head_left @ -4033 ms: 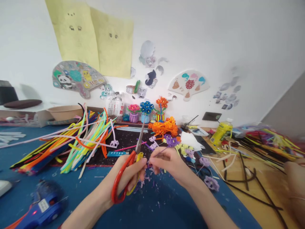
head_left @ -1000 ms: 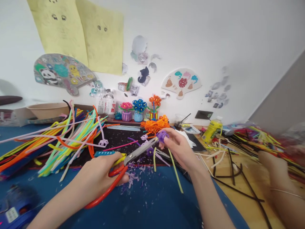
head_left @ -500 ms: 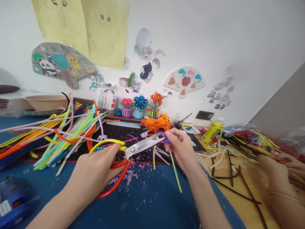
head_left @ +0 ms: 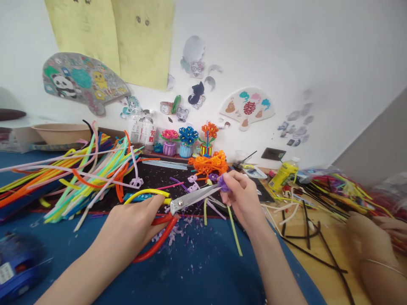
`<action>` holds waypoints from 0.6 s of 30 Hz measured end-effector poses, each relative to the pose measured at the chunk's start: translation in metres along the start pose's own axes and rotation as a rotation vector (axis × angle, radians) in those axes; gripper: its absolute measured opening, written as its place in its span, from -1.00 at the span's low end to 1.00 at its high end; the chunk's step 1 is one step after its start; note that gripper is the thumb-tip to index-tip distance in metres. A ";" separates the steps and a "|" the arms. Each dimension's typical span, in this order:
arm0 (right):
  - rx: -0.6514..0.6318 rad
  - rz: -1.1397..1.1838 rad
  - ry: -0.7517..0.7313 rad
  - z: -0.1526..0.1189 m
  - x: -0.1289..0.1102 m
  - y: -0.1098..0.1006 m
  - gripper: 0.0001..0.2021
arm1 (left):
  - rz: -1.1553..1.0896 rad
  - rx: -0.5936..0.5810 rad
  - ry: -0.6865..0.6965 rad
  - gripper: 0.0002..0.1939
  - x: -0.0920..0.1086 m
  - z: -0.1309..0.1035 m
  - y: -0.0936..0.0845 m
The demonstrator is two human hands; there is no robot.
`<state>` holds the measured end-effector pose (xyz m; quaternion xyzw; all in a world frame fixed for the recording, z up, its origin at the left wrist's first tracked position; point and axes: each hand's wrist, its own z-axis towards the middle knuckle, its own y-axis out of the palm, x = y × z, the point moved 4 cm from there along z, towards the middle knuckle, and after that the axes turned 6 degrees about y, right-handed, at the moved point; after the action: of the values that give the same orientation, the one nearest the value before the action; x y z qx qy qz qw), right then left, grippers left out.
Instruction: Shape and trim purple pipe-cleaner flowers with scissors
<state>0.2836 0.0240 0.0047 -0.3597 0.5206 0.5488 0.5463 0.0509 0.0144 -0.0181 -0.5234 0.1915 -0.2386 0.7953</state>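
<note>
My left hand (head_left: 136, 222) is closed round the handles of a pair of scissors (head_left: 197, 197), one handle yellow and one red. The blades point right and lie nearly together, their tips at a small purple fuzzy piece (head_left: 223, 183). That piece, which looks like pipe cleaner, is pinched in the fingers of my right hand (head_left: 243, 195). A light green pipe cleaner (head_left: 234, 231) hangs below my right hand; whether it is held, I cannot tell. Purple fuzz clippings (head_left: 174, 233) are scattered under the scissors.
Coloured pipe cleaners (head_left: 85, 178) pile up at left, near a blue tape dispenser (head_left: 17, 267). Orange loops (head_left: 208, 163) and potted pipe-cleaner flowers (head_left: 187, 142) stand behind. At right are a yellow bottle (head_left: 284, 173), black pipe cleaners (head_left: 330, 254) and another person's hands (head_left: 370, 237).
The scissor blades have closed from slightly apart to nearly together at the purple piece. My right hand stays almost in place. The other person's hands shift slightly.
</note>
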 end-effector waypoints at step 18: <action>-0.112 0.041 0.045 -0.004 -0.001 0.004 -0.74 | -0.053 0.002 -0.025 -0.78 0.001 0.001 -0.001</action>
<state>0.2795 0.0201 0.0059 -0.3912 0.5084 0.5798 0.5023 0.0521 0.0142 -0.0164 -0.5303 0.1672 -0.2531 0.7917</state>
